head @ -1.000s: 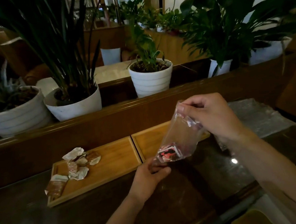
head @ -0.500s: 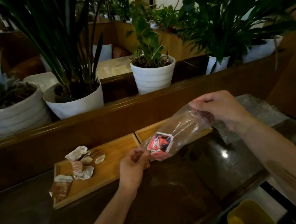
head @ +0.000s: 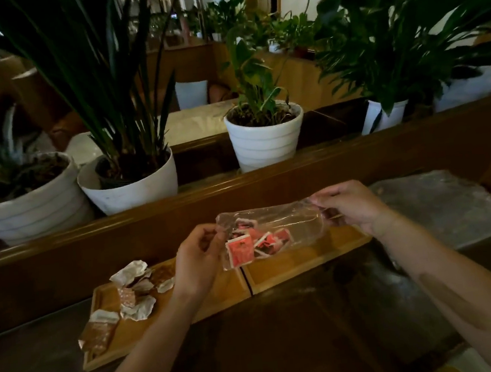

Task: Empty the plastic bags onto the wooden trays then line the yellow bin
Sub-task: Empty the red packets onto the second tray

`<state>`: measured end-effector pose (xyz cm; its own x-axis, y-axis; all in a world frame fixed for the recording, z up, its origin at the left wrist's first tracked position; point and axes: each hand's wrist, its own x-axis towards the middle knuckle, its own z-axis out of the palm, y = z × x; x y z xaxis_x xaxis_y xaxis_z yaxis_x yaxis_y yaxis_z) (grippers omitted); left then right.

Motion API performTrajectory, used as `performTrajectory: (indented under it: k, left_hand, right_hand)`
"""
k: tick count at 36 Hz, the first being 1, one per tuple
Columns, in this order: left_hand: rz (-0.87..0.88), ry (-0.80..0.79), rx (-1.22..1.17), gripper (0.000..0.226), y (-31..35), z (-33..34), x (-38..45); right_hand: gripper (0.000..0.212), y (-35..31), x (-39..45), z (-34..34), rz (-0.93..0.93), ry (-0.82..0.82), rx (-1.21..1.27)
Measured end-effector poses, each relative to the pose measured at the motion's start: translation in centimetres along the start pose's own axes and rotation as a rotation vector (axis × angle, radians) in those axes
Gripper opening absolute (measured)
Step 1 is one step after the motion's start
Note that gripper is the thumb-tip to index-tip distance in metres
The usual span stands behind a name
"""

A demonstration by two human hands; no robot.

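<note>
Bag [head: 272,231] hanging over right tray [head: 311,254], red packets inside; left hand [head: 198,256] and right hand [head: 351,205] pinching its ends. Left tray [head: 207,303] holding packets (probably sweets). Bin lining remaining.

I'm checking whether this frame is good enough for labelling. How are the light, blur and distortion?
Head view: dim, warm indoor light; the dark table shows only faint sheen. The clear bag and both hands are slightly soft, yet its red packets stay readable. Wide-angle bending curves the wooden rail.
</note>
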<state>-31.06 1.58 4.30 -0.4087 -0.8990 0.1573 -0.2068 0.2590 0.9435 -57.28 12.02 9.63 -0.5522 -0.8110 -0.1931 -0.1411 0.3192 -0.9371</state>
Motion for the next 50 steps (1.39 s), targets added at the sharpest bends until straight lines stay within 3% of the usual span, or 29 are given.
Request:
performTrajectory:
  k: [12, 22, 35, 50]
  left_hand:
    - [-0.011, 0.052, 0.119, 0.012, 3.3, 2.3, 3.0]
    - [0.103, 0.064, 0.338, 0.012, 6.6, 3.9, 5.1]
    - [0.220, 0.053, 0.603, 0.021, 9.8, 5.5, 7.8]
    - [0.225, 0.105, 0.571, 0.022, 12.3, 4.0, 7.8]
  right_hand:
    - [0.011, 2.6, 3.4, -0.9, 0.066, -0.081, 0.081]
    - [0.013, 4.5, 4.6, -0.8, 0.084, -0.154, 0.173]
    - [0.014, 5.2, 6.1, -0.5, 0.077, -0.132, 0.249]
    - [0.016, 3.3, 5.8, 0.7, -0.099, -0.167, 0.162]
